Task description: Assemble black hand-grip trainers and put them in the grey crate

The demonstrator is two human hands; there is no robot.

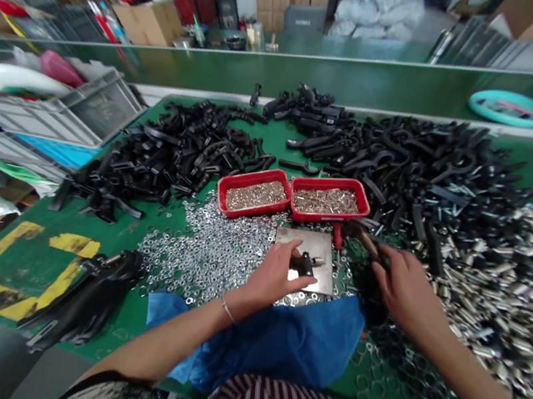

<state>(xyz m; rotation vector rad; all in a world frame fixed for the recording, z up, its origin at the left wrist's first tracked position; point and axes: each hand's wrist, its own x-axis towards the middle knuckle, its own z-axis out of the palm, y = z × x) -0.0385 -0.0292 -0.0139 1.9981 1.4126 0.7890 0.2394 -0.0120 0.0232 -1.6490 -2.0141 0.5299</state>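
Observation:
My left hand (278, 270) pinches a small black plastic part (305, 264) over a square metal plate (327, 246). A shiny metal cylinder (318, 261) sticks out at the part's right side. My right hand (404, 285) is closed round the handle of a hammer (366, 241), whose dark head points left beyond the plate's upper right corner. Beside the plate lies a red-handled screwdriver (338, 236). Below the plate a blue cloth (274, 342) covers the table's front edge.
Two red trays (252, 209) of small metal pins stand behind the plate. Nuts (208, 251) spread left; metal cylinders (494, 296) and rings (389, 381) lie right. Black parts (174, 144) form heaps behind. Long black parts (89, 299) lie front left, near a grey crate (104, 106).

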